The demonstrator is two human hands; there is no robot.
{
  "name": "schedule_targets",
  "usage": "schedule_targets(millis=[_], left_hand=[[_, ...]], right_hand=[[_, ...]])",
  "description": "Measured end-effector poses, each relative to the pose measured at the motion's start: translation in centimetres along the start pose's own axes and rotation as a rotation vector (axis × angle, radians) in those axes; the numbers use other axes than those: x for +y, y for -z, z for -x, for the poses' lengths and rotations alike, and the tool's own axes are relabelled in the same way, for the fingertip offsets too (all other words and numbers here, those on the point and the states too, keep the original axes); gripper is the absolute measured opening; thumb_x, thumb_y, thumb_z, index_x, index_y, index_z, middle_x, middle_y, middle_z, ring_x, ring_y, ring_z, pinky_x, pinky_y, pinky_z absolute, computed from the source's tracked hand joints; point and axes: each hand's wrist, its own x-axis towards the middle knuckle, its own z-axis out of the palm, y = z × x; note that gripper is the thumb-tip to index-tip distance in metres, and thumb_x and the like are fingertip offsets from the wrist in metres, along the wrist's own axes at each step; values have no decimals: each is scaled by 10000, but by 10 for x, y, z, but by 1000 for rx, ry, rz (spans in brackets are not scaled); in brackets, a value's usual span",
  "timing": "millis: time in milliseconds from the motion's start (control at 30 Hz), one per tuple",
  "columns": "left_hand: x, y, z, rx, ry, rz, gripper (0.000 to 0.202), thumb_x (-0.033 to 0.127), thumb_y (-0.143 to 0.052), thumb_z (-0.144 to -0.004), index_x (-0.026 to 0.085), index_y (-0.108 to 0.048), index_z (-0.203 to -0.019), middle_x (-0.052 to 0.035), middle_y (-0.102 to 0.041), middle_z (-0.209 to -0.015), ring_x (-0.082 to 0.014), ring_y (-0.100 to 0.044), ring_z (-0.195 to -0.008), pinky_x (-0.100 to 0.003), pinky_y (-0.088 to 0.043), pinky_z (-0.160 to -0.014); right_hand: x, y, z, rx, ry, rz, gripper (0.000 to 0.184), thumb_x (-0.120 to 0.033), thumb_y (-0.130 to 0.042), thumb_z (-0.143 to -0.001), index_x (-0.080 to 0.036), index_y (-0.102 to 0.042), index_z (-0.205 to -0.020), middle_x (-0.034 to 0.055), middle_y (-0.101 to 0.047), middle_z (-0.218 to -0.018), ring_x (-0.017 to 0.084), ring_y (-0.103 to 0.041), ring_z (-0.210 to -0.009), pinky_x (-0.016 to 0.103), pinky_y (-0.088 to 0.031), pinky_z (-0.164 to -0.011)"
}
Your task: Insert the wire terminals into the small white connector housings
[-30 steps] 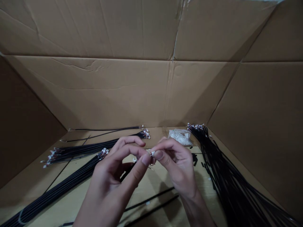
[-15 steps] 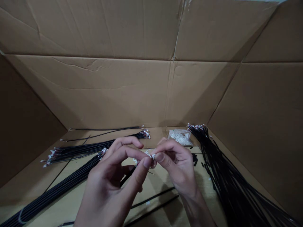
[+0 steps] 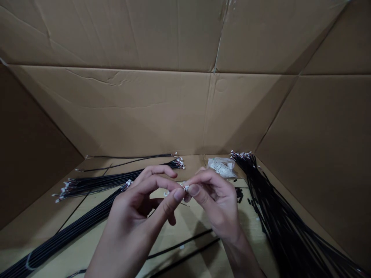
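Thumb and forefinger of the left hand point(image 3: 131, 218) pinch together on what looks like thin wire point(image 3: 184, 189), its other fingers loosely curled, while the right hand point(image 3: 216, 204) grips one white connector point(image 3: 187, 188) in a close thumb-and-forefinger pinch. This connector sits between the two sets of fingertips, probably so each hand can steady one side; finer detail is too small to tell. Left of and beyond the left hand lie two cable bundles point(image 3: 87, 217), the nearer wrapped by one band point(image 3: 27, 262), seemingly to gather its lengths, with two lone cables point(image 3: 139, 157) farther beyond. Just beyond the right hand is one transparent bag point(image 3: 228, 160) of white pieces point(image 3: 220, 168), perhaps set there for easy reach. Right of that hand spreads one large black bundle point(image 3: 278, 216), near short black pieces point(image 3: 239, 195) too crowded to count. Below both hands, two black cables point(image 3: 197, 236) cross the table point(image 3: 252, 227).
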Motion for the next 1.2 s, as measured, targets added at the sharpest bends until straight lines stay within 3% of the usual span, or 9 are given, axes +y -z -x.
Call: schedule_targets(millis=[200, 367, 600, 800, 1033, 1200], left_hand=[[3, 0, 1, -2, -8, 11, 189, 414, -734, -817, 280, -766, -687, -65, -717, -986, -190, -722, -824, -157, -571, -491], [3, -2, 1, 11, 10, 22, 188, 430, -751, -786, 277, -774, -679, -75, -714, -962, -155, -687, -662, -180, -572, -455], [4, -1, 4, 34, 2, 26, 282, 384, -764, -757, 246, -686, -523, -67, -714, -922, -159, -696, -712, -153, -550, -464], [0, -5, 5, 79, -48, 10, 175, 335, -775, -761, 273, -711, -610, -18, -693, -903, -145, -704, -873, -101, -560, -627], [0, -6, 15, 85, -104, 24, 129, 286, -761, -768, 281, -703, -653, -3, -646, -885, -152, -672, -905, -112, -558, -628], [-1, -7, 14, 84, -93, 4, 133, 264, -732, -787, 266, -687, -662, -7, -648, -902, -141, -681, -859, -135, -559, -622]], right_hand=[[0, -1, -2, 11, -69, -96, 68, -229, -739, -939, -236, -747, -871, -39, -698, -742, 109, -641, -689, 257, -469, -671], [0, 0, -3, -13, -60, -163, 64, -262, -750, -942, -234, -756, -884, -31, -694, -746, 107, -657, -690, 241, -513, -678], [2, -1, -2, -32, -33, -266, 36, -255, -773, -930, -254, -786, -896, -23, -697, -750, 106, -676, -680, 221, -569, -665], [9, -2, -1, -47, 59, -259, 37, -273, -770, -936, -285, -803, -945, -14, -686, -757, 128, -674, -678, 240, -580, -624], [10, 0, -1, -54, 91, -225, 32, -321, -779, -926, -311, -809, -932, -8, -676, -709, 152, -624, -655, 266, -531, -583], [1, 6, -1, -81, 134, -55, 89, -279, -755, -948, -337, -814, -979, -5, -726, -745, 168, -614, -700, 306, -493, -648]])
